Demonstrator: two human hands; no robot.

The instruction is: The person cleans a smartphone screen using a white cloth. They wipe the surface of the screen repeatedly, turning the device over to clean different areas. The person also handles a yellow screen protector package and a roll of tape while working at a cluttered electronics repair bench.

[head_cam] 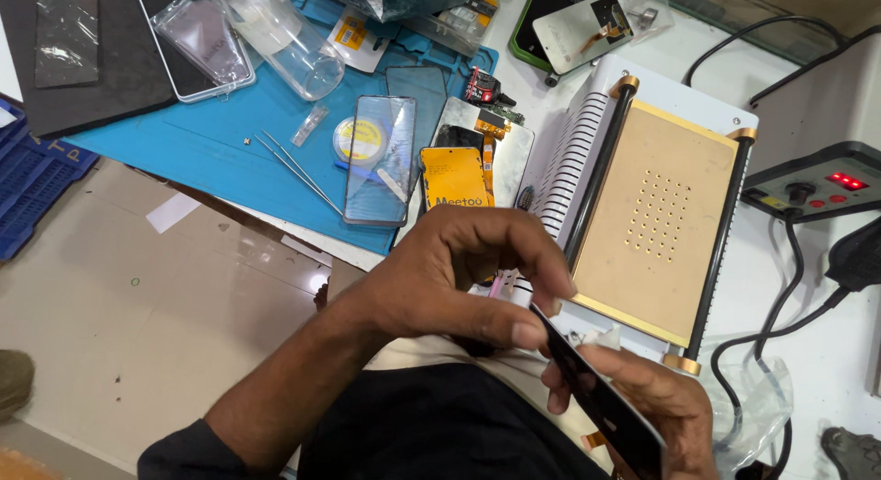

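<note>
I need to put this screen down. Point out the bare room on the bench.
Free: the gold perforated plate on the heating machine, and white bench right of it, though black cables cross there. Crowded: the blue mat, with tweezers, glass panel and tape roll.

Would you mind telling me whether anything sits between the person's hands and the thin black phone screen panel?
Nothing visible does. The right hand holds the thin black phone screen panel from beneath, and the left hand has its thumb on the panel's upper end. A small white scrap lies against that end by the right fingertips.
</note>
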